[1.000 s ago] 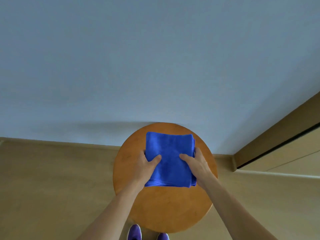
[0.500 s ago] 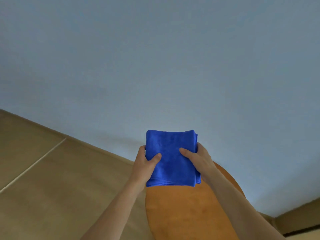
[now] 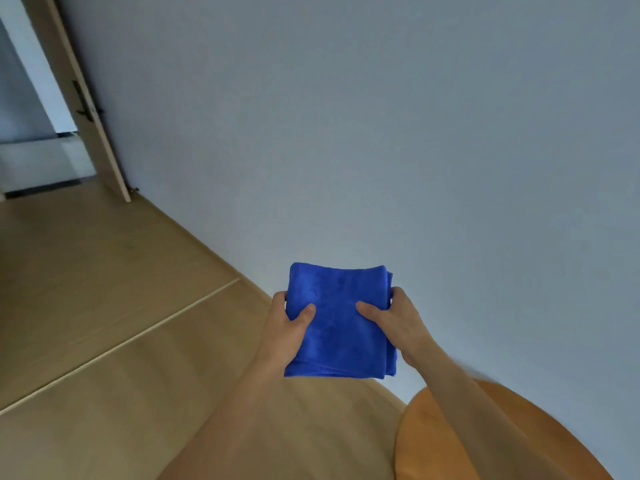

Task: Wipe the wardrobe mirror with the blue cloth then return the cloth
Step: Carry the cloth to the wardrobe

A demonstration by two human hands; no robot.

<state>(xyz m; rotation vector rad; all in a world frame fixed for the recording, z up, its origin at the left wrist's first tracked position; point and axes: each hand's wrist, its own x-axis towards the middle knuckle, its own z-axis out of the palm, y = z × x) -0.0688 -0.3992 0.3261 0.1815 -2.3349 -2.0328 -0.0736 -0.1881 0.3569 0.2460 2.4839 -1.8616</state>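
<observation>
Between my two hands, in front of the pale wall, I see the blue cloth. It is folded into a thick square of several layers; the layers show at its right edge. It is held in the air, above the wooden floor and clear of it.

My left hand is clamped on the left side of the cloth: the thumb lies on top of the fabric, and the other fingers go under it, so I cannot see them fully. My right hand is clamped on the right side in the same way, thumb on the top face and fingers wrapped around the edge. Both forearms are bare and reach in from the bottom of the view.

At the lower right I see a round orange-brown stool. Its top is partly covered by my right forearm, and nothing lies on the part that I can see. The cloth does not touch it; it is up and to the left of the stool.

At the far left stands a wooden door frame, with a dark fitting on it, and a lighter room is behind it. The wardrobe mirror does not show in this view. No container appears either.
</observation>
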